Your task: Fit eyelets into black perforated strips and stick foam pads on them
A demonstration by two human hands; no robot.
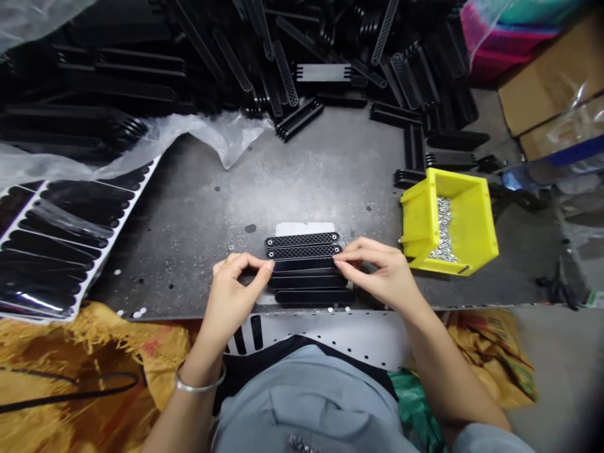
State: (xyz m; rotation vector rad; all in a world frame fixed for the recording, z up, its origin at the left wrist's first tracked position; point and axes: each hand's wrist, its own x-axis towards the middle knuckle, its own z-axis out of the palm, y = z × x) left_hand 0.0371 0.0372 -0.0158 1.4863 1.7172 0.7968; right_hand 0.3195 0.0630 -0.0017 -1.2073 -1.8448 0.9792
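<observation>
- Black mesh-patterned bars (302,245), two of them, lay side by side at the near edge of the steel desk (198,220), partly against a white card (304,228). Three solid black bars (311,281) lay directly below them, nearer the person, and together they formed one tight row.
- The left hand (231,296) was clenched on the left end of the topmost solid bar, its thumb and fingers pinching there.
- The right hand (377,270) was closed on the opposite end of that bar, its fingertips also reaching the mesh bar just beyond. Neither hand had released the row.
- The step in hand appeared to be squaring the bars against one another. Judging by the uneven ends of the lower solid bars, the next move seemed to call for nudging them into line.
- A yellow plastic bin (472,220) stood to the right of the right hand, holding silver fasteners (443,229).
- A heap of black bars (302,82) covered the far side of the desk, with clear plastic film (221,135) trailing across its edge.
- A white-framed sheet (56,251) of glossy black strips lay at the left.
- A metal bangle (201,382) circled the left wrist, and a yellow woven sack (94,352) lay below the desk.
</observation>
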